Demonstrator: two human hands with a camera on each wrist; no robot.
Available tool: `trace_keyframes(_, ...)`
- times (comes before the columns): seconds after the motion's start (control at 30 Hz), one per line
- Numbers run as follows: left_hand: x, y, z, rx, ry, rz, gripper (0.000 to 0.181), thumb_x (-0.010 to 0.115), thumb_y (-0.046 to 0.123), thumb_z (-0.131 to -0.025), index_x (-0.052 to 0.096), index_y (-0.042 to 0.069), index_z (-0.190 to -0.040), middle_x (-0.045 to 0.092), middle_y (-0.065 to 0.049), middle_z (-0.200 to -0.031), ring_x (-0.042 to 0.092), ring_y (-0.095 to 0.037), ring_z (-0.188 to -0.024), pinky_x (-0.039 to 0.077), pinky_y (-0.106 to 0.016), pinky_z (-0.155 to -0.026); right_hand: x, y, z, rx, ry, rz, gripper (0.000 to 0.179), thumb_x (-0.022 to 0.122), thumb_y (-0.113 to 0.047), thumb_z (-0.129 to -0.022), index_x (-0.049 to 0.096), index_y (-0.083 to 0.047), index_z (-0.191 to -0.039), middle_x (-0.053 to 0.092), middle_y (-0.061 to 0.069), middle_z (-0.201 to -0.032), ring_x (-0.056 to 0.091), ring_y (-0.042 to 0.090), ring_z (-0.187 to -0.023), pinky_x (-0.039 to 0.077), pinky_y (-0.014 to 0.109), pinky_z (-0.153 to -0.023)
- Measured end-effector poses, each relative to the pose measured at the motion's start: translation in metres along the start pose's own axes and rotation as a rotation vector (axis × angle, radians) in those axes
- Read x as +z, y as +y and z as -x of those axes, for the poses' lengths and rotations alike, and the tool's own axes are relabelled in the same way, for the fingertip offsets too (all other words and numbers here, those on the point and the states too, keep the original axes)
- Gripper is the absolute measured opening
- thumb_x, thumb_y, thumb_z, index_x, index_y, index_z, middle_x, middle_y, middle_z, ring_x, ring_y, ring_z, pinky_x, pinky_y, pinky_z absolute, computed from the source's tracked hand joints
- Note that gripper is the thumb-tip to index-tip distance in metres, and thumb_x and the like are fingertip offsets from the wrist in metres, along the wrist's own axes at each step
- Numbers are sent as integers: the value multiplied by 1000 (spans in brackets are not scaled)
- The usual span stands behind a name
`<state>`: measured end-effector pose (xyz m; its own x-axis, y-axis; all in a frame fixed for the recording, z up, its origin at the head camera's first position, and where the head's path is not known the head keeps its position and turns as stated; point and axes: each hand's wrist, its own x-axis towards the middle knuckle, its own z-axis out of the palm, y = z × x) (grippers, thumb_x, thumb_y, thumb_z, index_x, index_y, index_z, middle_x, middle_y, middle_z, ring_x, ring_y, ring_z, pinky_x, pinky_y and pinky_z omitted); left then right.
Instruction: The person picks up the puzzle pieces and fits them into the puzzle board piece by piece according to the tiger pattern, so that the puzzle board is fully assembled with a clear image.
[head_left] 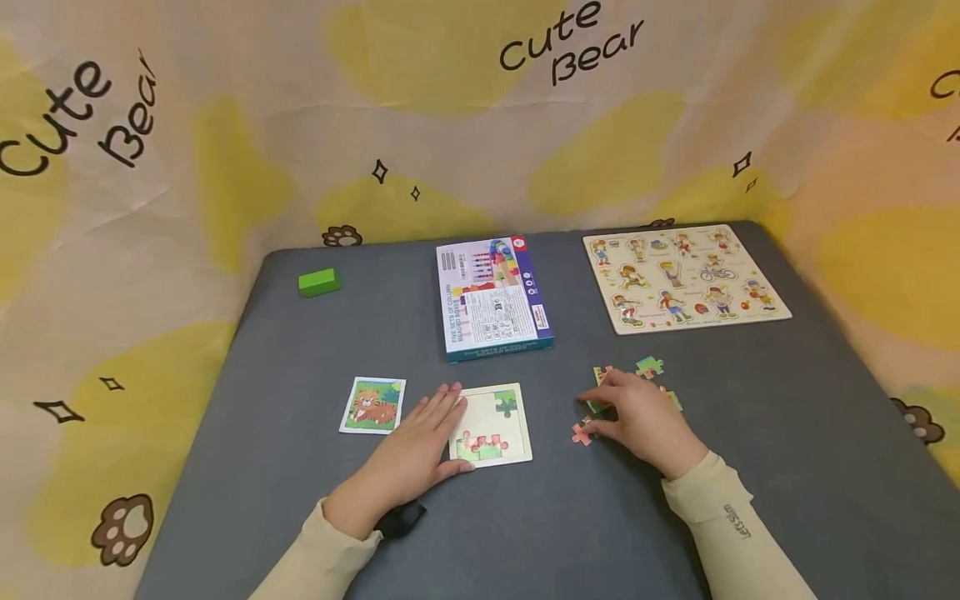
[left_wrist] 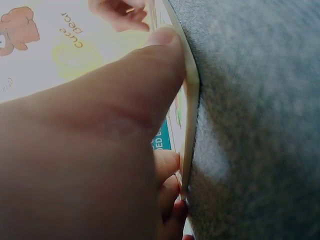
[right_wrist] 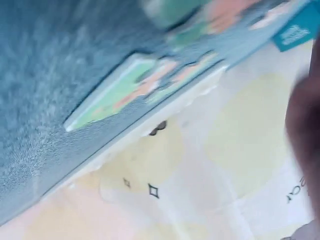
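Observation:
In the head view, my left hand [head_left: 415, 446] lies along the left side of a small wooden puzzle tray [head_left: 491, 392]. Its fingers are extended and its thumb touches the near edge. A green piece sits in the tray's top right corner, and joined red and green pieces [head_left: 482, 447] fill the lower left. My right hand [head_left: 645, 417] reaches over loose jigsaw pieces [head_left: 650, 366], partly covering them. Its thumb tip is at a red jigsaw piece [head_left: 581, 434], with the index fingertip apart from it. The right wrist view is blurred.
A tiger picture card [head_left: 372, 406] lies left of the tray. Behind stand a boxed bead set [head_left: 495, 300] and, to the right, a large wooden puzzle board [head_left: 686, 279] with figures. A green block [head_left: 318, 282] is at the back left. Printed cloth [head_left: 450, 108] surrounds the grey table [head_left: 555, 533].

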<state>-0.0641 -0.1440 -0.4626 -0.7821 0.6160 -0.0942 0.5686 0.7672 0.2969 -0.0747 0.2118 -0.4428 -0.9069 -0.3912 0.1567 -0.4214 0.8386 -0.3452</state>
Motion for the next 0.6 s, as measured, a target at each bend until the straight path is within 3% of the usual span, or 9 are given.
trace_keyframes(0.1, 0, -2, 3, -2, -3, -2, 90, 72, 50, -98, 35, -2, -161, 20, -17, -172, 18, -32, -159, 22, -50, -126, 5, -8, 5, -31, -102, -62, 44, 98, -21, -72, 83, -10, -112, 59, -3, -91, 53, 11, -78, 50, 31, -69)
trace_keyframes(0.27, 1, -2, 2, -3, 1, -16, 90, 72, 50, -97, 35, -1, -162, 20, -16, -172, 18, -31, -159, 22, -48, -126, 8, -9, 5, -63, -75, -97, 30, 99, -16, -70, 83, -12, -94, 55, -4, -89, 52, 13, -81, 54, 37, -79)
trace_keyframes(0.37, 1, -2, 2, -4, -5, -11, 90, 72, 50, -97, 35, -1, -162, 21, -16, -172, 18, -31, -159, 22, -49, -126, 9, -9, 4, -70, -79, -130, 28, 99, -14, -69, 76, -18, -84, 53, -6, -88, 51, 12, -81, 55, 39, -83)
trace_keyframes(0.5, 1, -3, 2, -4, -14, -7, 89, 71, 51, -98, 34, 0, -162, 19, -15, -173, 17, -31, -159, 20, -48, -127, 8, -12, 0, -67, -105, -265, 30, 94, -7, -76, 69, -20, -84, 60, -11, -87, 57, 6, -79, 56, 31, -75)
trace_keyframes(0.6, 1, -4, 0, -8, -20, -12, 90, 70, 52, -98, 33, 1, -163, 18, -15, -173, 15, -30, -159, 19, -48, -127, 5, -17, -8, -61, -98, -394, 21, 89, -2, -82, 77, -17, -90, 68, -12, -87, 64, 5, -79, 57, 28, -72)
